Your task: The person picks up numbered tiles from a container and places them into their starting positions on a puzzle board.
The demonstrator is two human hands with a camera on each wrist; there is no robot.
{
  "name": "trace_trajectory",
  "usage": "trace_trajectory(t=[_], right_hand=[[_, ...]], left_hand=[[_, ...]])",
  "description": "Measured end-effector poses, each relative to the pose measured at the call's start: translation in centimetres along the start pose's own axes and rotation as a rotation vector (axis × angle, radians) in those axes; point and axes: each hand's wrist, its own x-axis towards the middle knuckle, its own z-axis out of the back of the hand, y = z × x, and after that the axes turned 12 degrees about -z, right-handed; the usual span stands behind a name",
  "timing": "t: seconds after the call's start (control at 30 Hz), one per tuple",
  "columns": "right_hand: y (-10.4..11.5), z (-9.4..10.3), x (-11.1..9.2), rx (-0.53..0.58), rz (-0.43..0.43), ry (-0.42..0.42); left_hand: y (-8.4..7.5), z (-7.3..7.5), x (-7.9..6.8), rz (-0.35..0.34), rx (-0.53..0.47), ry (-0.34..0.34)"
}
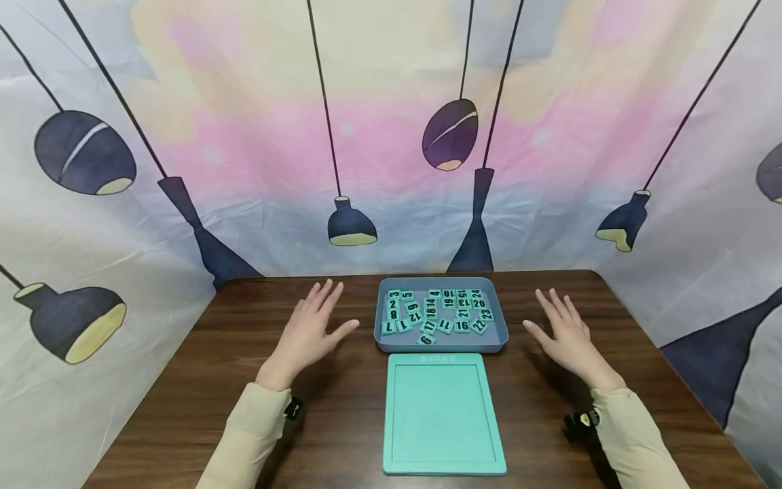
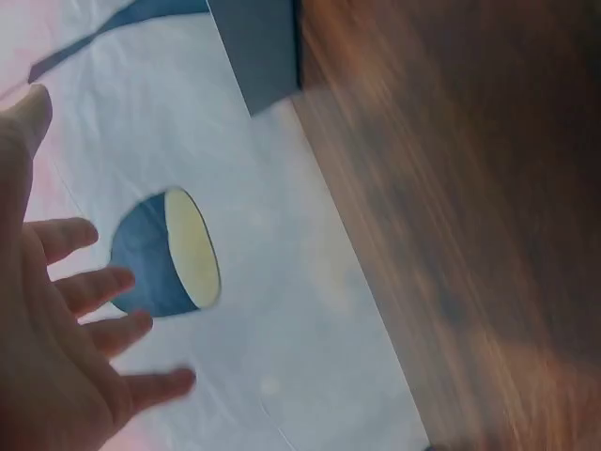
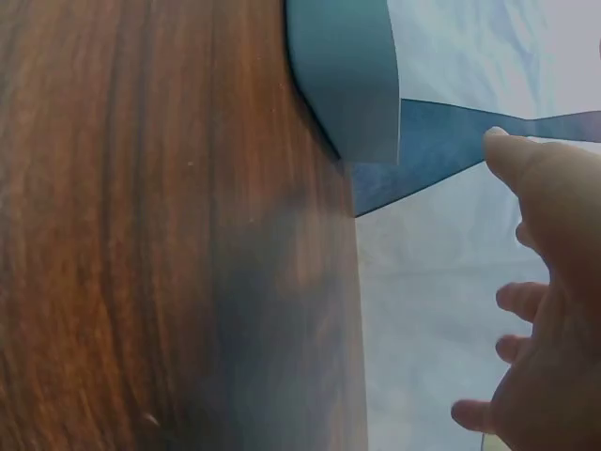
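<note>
A grey-blue tray near the table's far edge holds several small green number tiles, loosely scattered and turned various ways. Directly in front of it lies a flat mint-green board with a raised rim and a bare face. My left hand is held out left of the tray, fingers spread, touching nothing. On the tray's other side my right hand is likewise spread and holds nothing. Each wrist view shows a hand with fingers extended and one end of the tray beyond it.
The dark wooden table carries the tray and board. Behind its far edge hangs a pale cloth printed with lamps. A dark device is strapped at each wrist, by the light sleeves.
</note>
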Motion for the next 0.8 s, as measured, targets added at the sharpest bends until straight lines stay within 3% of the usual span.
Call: trace_trajectory(t=[0.2, 0.5, 0.67, 0.8], right_hand=[[0.6, 0.4, 0.0, 0.038, 0.056, 0.006], [1.6, 0.7, 0.4, 0.053, 0.093, 0.024], [2.5, 0.8, 1.0, 0.062, 0.104, 0.044], [3.6, 0.8, 1.8, 0.061, 0.132, 0.073]], left_hand=[[-2.2, -0.4, -1.4, -0.142, -0.120, 0.073], [-5.2, -2.2, -3.3, -0.322, -0.188, 0.251], [-6.2, -3.1, -3.8, -0.372, -0.208, 0.356], [-6.4, -3.7, -4.2, -0.355, -0.199, 0.450]])
